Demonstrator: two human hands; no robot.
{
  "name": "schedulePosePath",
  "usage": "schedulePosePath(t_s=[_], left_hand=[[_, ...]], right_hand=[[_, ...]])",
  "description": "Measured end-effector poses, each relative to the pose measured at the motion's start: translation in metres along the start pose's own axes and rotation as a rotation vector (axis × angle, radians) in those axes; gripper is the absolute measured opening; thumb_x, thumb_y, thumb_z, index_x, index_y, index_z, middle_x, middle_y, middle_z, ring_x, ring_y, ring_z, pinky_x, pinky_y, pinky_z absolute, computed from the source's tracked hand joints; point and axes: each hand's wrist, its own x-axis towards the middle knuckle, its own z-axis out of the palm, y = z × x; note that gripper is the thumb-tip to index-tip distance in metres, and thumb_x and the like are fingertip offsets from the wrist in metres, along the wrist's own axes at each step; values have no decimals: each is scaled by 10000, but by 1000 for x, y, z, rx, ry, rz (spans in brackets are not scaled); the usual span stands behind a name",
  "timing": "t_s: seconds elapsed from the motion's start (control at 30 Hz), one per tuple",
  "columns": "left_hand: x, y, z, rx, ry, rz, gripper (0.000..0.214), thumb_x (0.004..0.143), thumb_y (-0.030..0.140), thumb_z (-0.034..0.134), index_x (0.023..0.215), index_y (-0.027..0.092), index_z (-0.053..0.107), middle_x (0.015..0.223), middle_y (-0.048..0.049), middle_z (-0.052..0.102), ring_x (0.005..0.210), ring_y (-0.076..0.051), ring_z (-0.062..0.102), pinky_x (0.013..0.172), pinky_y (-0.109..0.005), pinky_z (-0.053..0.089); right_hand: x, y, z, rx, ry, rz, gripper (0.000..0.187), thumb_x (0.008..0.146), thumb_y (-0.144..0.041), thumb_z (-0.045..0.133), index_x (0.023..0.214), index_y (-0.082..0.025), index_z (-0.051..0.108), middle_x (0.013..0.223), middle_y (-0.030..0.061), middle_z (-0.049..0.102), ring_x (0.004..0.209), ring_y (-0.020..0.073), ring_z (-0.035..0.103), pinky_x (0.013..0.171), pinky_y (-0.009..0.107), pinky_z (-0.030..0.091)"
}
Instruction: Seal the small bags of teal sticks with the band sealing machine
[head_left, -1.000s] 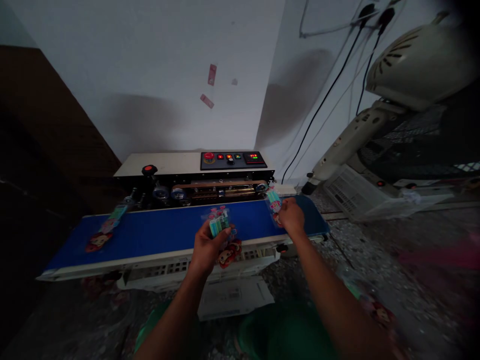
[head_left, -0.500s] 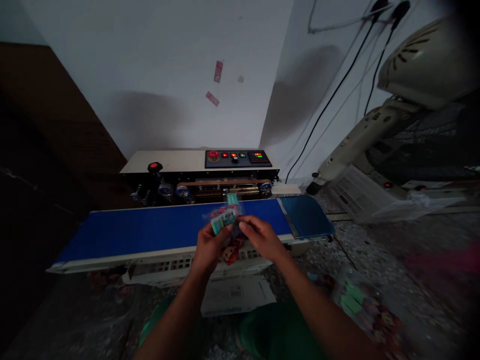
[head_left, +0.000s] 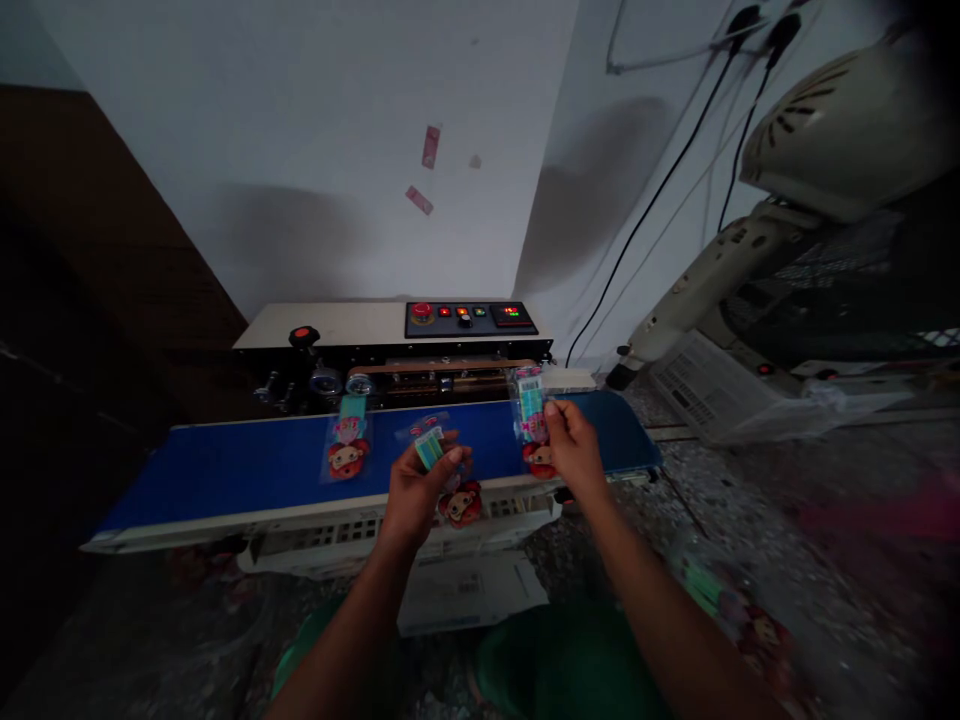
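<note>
Pointing barcode-first at the machine (head_left: pixel 319 325), right hand's (head_left: pixel 576 448) packet (head_left: pixel 532 408) lengthwise across belt (head_left: pixel 247 468).

Both bare forearms (head_left: pixel 652 580) extend forward. The left grip (head_left: pixel 417 485) curls, thumb (head_left: pixel 448 463) uppermost; the right grip (head_left: pixel 576 447) is pinched together.

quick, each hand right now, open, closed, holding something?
Left hand: closed, holding at least one clear packet.
Right hand: closed, pinching another packet by its edge.
</note>
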Motion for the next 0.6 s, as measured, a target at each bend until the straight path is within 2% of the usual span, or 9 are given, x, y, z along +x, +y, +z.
schedulePosePath(t_s=[0.13,0.27,0.37,0.5,0.6], left_hand=[[0,0,1,-1,-10,1,380,672,351,728,985,157,637,800,-62,721,700,-172,670,624,-259,512],[-1,1,3,-22,-28,-6,368,745,442,632,978,157,640,797,-61,712,688,-176,669,639,-297,527],[-2,0,4,-16,-29,-14,357,756,452,616,947,153,654,804,-67,712,720,-192,674,655,-311,531],[-2,-1,3,4,-39,-26,341,743,443,635,925,157,671,800,-68,717,728,-194,674,674,-316,530],[-2,0,2,25,-41,0,319,746,429,637,911,162,690,827,-70,723,787,-196,667,702,-309,524]], right_hand=[[36,26,-25,-398,95,12,333,869,-407,367,884,-160,590,732,54,627,677,177,551,619,261,371],[61,42,-39,-687,53,140,310,870,-309,344,854,-150,609,831,109,656,778,205,582,644,267,352],[69,41,-26,-768,-48,169,310,879,-284,336,852,-147,613,907,131,659,844,215,595,657,269,349],[69,30,3,-763,-130,176,287,879,-296,370,891,-132,605,861,139,661,826,224,608,648,272,363],[52,14,14,-638,-100,44,294,889,-337,374,959,-140,581,897,119,652,861,215,596,707,276,394]])
